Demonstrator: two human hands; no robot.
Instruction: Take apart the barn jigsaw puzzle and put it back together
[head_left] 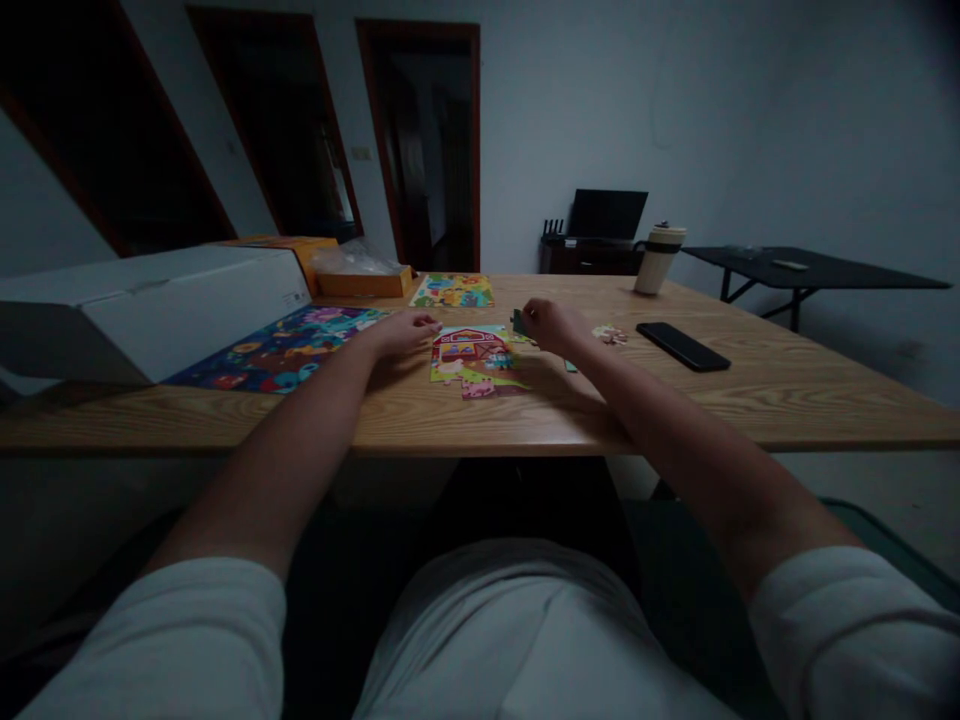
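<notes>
A partly assembled jigsaw puzzle [480, 352] with a red barn and farm animals lies flat on the wooden table in front of me. Just past its upper right edge, my right hand [553, 325] pinches a dark green puzzle piece [517, 322], holding it tilted up. My left hand [407, 330] rests beside the puzzle's left edge, fingers loosely bent and apart, with nothing visible in them. Loose puzzle pieces [610, 335] lie in a small heap to the right of my right hand. Another piece [571, 366] shows partly under my right wrist.
A black phone [682, 346] and a lidded cup [660, 260] stand on the right. At left are a white box [165, 300], a dark blue picture sheet [292, 345] and an orange box [366, 284] holding clear plastic. A yellow picture sheet [454, 290] lies behind the puzzle.
</notes>
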